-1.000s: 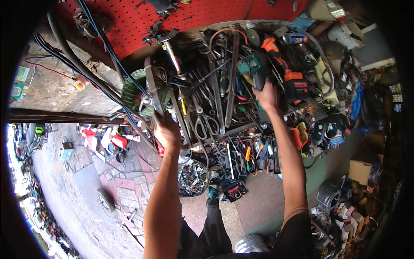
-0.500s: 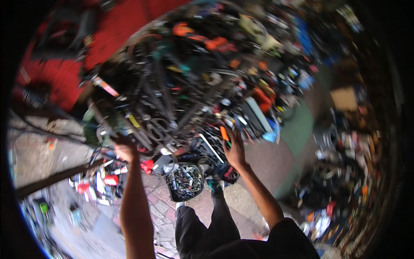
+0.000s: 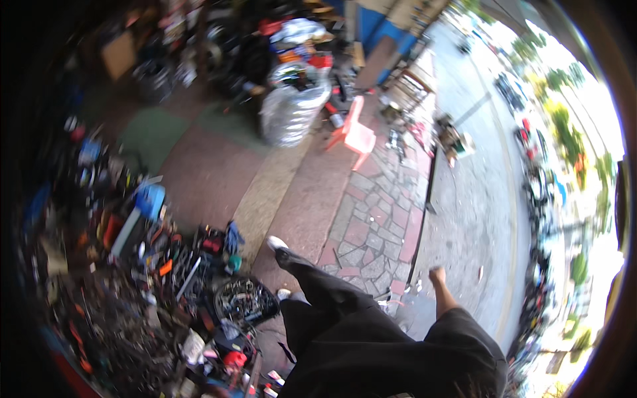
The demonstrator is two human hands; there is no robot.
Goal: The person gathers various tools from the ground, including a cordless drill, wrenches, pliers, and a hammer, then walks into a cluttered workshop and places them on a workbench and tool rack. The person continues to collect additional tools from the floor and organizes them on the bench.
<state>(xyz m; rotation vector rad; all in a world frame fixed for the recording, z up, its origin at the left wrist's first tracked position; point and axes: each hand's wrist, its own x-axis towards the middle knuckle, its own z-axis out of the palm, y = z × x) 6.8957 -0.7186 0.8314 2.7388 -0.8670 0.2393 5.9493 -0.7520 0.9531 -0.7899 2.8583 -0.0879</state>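
My right hand (image 3: 436, 274) hangs out to my right side, over the street edge of the pavement, and touches nothing that I can see. It looks small and rounded, and its fingers do not show clearly. My left hand is out of view. To the left of my legs, near my feet, a black basin (image 3: 273, 309) holds many small metal parts. Beside it spreads a heap of tools and scrap (image 3: 133, 318), with an orange-handled piece (image 3: 166, 267), a long pale bar (image 3: 188, 278) and a blue glove (image 3: 233, 237).
A pink plastic chair (image 3: 359, 137) stands ahead on the paving, beside a large plastic-wrapped bundle (image 3: 292, 113). Stone paving (image 3: 371, 225) runs along a kerb to the grey street (image 3: 474, 199). Vehicles line its far side. My white shoe (image 3: 277, 243) is on the painted floor.
My view has swung to the right, toward the street. Both hands were over the heap with fingers partly spread; now the left has left view and the right is at my side. My legs are in stride.
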